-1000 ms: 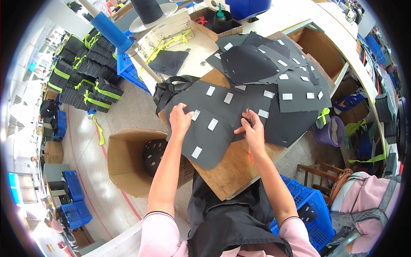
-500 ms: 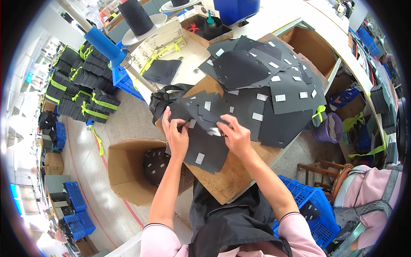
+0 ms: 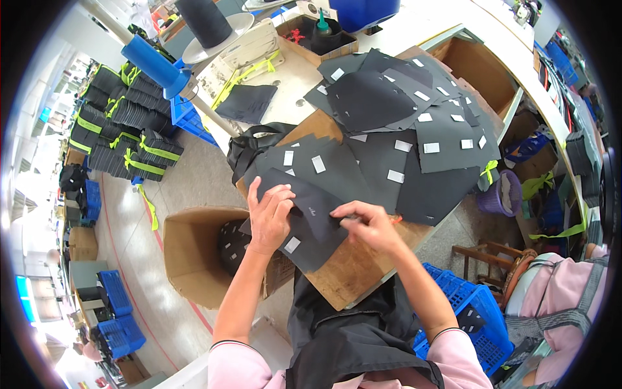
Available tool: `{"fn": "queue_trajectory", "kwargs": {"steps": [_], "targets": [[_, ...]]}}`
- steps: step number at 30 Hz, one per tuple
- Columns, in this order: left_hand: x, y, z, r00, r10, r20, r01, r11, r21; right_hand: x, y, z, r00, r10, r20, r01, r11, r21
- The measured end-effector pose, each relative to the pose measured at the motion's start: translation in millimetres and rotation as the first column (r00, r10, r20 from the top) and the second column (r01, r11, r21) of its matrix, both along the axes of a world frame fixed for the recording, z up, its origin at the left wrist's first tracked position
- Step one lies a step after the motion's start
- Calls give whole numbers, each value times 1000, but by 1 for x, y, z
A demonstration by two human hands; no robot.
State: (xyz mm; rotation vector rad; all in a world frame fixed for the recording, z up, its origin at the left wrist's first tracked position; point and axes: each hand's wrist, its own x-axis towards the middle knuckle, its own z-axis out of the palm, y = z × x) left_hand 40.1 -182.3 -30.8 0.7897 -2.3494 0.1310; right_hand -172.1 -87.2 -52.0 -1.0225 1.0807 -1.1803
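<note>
My left hand [image 3: 269, 220] lies over a dark grey fabric panel [image 3: 314, 217], fingers bent and pressed on it near its left edge. Small pale marks show on the panel's face. At its right edge is my right hand [image 3: 369, 225], fingertips closed together and slightly blurred. A small tool with an orange-red end [image 3: 395, 220] sticks out behind that hand; its kind is hidden. Under the panel lie more dark panels with white labels [image 3: 317, 164], on a brown board [image 3: 343, 279].
A spread pile of dark panels [image 3: 369, 104] covers the board's far right. A cardboard box [image 3: 188, 259] stands at left, a blue crate [image 3: 476, 324] at lower right. Beyond are a sewing machine [image 3: 256, 48], a thread cone [image 3: 204, 26] and a blue post [image 3: 152, 65].
The upper panel has been laid down flat, its plain side now up. My right hand has shifted slightly right and down, and the orange-red end has come into sight. My left fingers moved onto the panel.
</note>
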Motion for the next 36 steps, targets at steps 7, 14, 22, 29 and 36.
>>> {"fn": "queue_trajectory", "kwargs": {"steps": [7,14,22,29,36], "targets": [[-6,-9,-27,977,-213,-22,213,958,194,-1,-87,-10,657,-330,-678,203,943,-263],[-16,1,-43,971,-222,83,194,945,263,15,-133,-30,603,-270,-751,107,960,-259],[-16,3,-42,995,-98,32,85,957,278,23,-139,-44,604,-341,-720,133,934,-331],[-18,-10,-32,990,-138,18,113,877,468,1,-123,-38,781,-276,-561,247,960,-127],[-18,-18,-39,987,-154,39,118,878,463,-15,-118,-26,460,-261,-849,-100,935,-341]]}}
